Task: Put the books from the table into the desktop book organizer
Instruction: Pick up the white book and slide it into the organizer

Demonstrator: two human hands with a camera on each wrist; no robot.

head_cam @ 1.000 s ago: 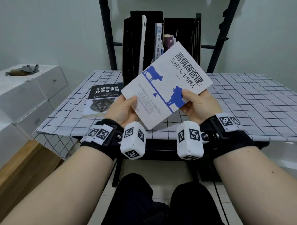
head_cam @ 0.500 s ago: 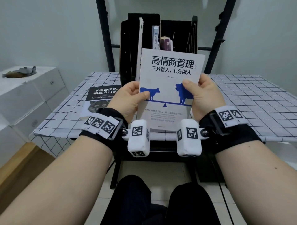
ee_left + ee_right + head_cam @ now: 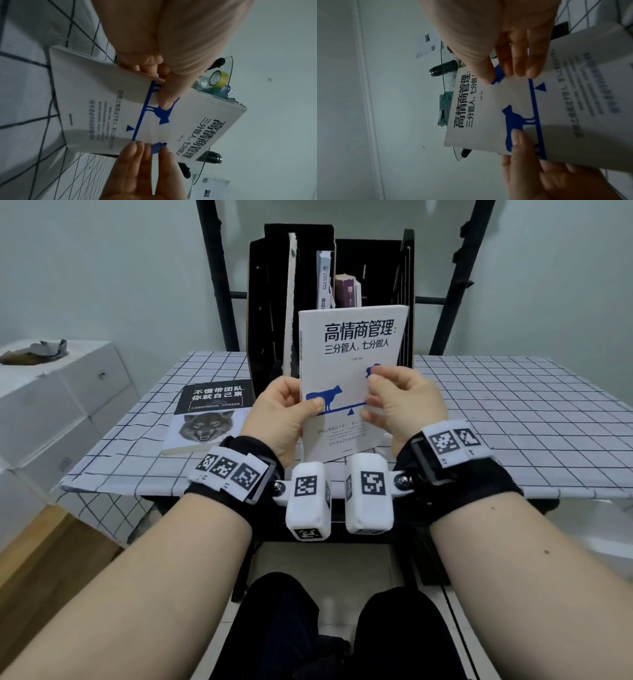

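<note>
I hold a white book (image 3: pixel 352 347) with blue cows on its cover upright above the checked table (image 3: pixel 513 405), just in front of the black desktop organizer (image 3: pixel 263 302). My left hand (image 3: pixel 287 409) grips its spine edge, thumb on the cover (image 3: pixel 164 94). My right hand (image 3: pixel 394 402) lays its fingertips (image 3: pixel 518 67) on the front of the cover near the right edge. The same book (image 3: pixel 488 115) fills the right wrist view. A black book with a wolf face (image 3: pixel 209 412) lies flat on the table at the left. Several books (image 3: pixel 324 278) stand in the organizer.
White boxes (image 3: pixel 51 405) are stacked at the left of the table. Black frame poles (image 3: pixel 219 285) rise behind the organizer on both sides. The table's right half shows only the checked cloth. My knees are under the near edge.
The white book turned from tilted to upright and moved closer to the organizer. My right fingers shifted from behind the book onto its front cover.
</note>
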